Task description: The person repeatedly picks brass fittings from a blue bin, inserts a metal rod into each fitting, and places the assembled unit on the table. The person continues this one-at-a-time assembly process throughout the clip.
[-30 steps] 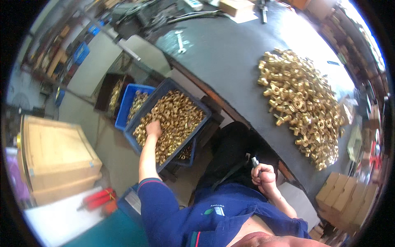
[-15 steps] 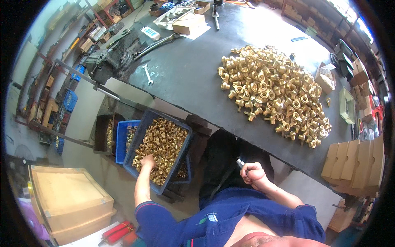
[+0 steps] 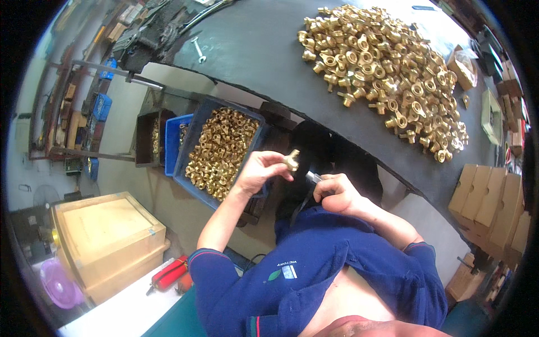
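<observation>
Near the middle of the frame, the left hand (image 3: 263, 170) pinches a brass fitting (image 3: 291, 160) between thumb and fingertips, its grip narrowed to the width of the piece. Just to the right of it, the right hand (image 3: 338, 194) is curled round a grey tool (image 3: 313, 177), whose pale tip points to the upper left, toward the fitting; tip and fitting are near each other but apart. Left of centre, behind the left hand, a dark blue bin (image 3: 195, 189) is filled with brass parts (image 3: 222, 149). A brighter blue bin (image 3: 171, 147) stands just beside it, with a brown box (image 3: 144, 140) farther left, both with metal pieces inside. Across the upper right, a large pile (image 3: 387, 78) of brass fittings lies spread on the dark desk (image 3: 252, 50); a wrench (image 3: 199, 50) lies on the desk at upper left. Cardboard boxes (image 3: 485, 199) stand at the right edge. At lower left are a wooden case (image 3: 106, 222), a red-handled tool (image 3: 169, 273) and a purple object (image 3: 60, 283).
</observation>
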`<state>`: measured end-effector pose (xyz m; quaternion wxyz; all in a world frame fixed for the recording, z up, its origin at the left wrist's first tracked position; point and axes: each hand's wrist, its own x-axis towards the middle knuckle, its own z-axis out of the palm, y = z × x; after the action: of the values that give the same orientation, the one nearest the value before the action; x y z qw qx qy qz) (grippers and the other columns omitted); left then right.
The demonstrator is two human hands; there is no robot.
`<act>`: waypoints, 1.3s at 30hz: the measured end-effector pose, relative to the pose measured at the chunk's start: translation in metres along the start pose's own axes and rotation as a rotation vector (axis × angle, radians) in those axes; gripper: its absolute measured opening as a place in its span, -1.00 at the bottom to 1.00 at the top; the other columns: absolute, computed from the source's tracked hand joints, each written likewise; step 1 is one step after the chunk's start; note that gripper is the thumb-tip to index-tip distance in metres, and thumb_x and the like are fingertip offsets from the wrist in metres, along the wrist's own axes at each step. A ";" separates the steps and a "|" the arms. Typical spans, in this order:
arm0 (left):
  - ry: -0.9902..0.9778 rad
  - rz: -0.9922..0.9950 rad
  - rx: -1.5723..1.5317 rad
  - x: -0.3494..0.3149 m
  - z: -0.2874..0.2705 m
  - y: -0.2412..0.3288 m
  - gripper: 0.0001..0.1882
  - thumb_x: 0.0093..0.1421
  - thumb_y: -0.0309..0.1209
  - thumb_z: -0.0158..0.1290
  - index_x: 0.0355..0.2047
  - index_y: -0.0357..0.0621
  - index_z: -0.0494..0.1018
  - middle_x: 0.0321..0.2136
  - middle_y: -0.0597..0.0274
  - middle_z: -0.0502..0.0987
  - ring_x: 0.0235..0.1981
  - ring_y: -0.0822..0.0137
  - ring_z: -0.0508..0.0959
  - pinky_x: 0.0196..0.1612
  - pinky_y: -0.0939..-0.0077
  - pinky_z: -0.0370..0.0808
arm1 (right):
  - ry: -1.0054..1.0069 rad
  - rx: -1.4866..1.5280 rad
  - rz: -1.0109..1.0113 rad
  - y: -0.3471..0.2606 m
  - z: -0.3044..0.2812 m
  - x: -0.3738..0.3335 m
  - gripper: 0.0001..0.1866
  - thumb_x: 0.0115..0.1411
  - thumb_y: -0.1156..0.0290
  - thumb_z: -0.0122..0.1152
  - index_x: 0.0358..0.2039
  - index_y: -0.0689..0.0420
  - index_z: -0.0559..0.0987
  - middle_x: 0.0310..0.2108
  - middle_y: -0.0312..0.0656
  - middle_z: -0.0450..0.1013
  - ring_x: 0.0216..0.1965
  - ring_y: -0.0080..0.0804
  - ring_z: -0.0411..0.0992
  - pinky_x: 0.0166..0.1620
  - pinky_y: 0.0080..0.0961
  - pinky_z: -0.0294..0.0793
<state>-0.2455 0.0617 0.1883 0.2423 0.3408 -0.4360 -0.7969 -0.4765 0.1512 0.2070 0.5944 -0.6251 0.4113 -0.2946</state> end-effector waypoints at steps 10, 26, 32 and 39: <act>-0.097 -0.030 0.169 0.019 0.056 -0.005 -0.83 0.08 -0.60 0.04 -0.28 -0.34 0.48 -0.40 0.21 0.54 -0.42 0.48 0.51 -0.29 0.62 0.47 | 0.178 -0.337 0.010 -0.011 -0.006 -0.026 -0.93 -0.24 0.46 0.07 -0.64 0.11 0.49 -0.63 -0.13 0.32 -0.56 -0.32 0.33 -0.50 -0.44 0.27; 0.026 0.657 1.003 0.222 0.113 0.137 -0.86 0.03 -0.43 0.08 -0.44 -0.27 0.50 -0.70 0.23 0.50 -0.65 0.57 0.46 -0.57 0.64 0.37 | 0.396 1.131 -0.019 0.015 -0.024 -0.068 -0.92 -0.28 0.64 -0.13 -0.69 0.26 0.37 -0.72 -0.25 0.21 -0.76 -0.65 0.05 -0.72 -0.73 -0.03; 0.308 0.917 1.109 0.324 0.167 0.174 -0.74 -0.02 -0.32 0.06 -0.31 -0.11 0.53 -0.49 0.10 0.57 -0.45 0.27 0.57 -0.32 0.47 0.47 | 0.457 1.101 -0.035 0.016 -0.024 -0.088 -0.90 -0.22 0.64 -0.13 -0.64 0.26 0.39 -0.67 -0.27 0.24 -0.74 -0.69 0.04 -0.69 -0.73 -0.02; 0.253 1.015 0.853 0.290 0.132 0.158 -0.72 -0.01 -0.39 0.06 -0.26 -0.21 0.49 -0.59 0.11 0.54 -0.58 0.24 0.53 -0.43 0.44 0.43 | 0.508 1.068 0.023 0.028 -0.026 -0.089 -0.90 -0.28 0.65 -0.13 -0.66 0.30 0.38 -0.68 -0.23 0.24 -0.76 -0.64 0.05 -0.69 -0.70 0.00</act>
<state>-0.5199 -0.1462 0.2791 0.4799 0.2502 -0.7870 -0.2962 -0.5469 0.2167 0.1935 0.7129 -0.1446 0.3422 -0.5947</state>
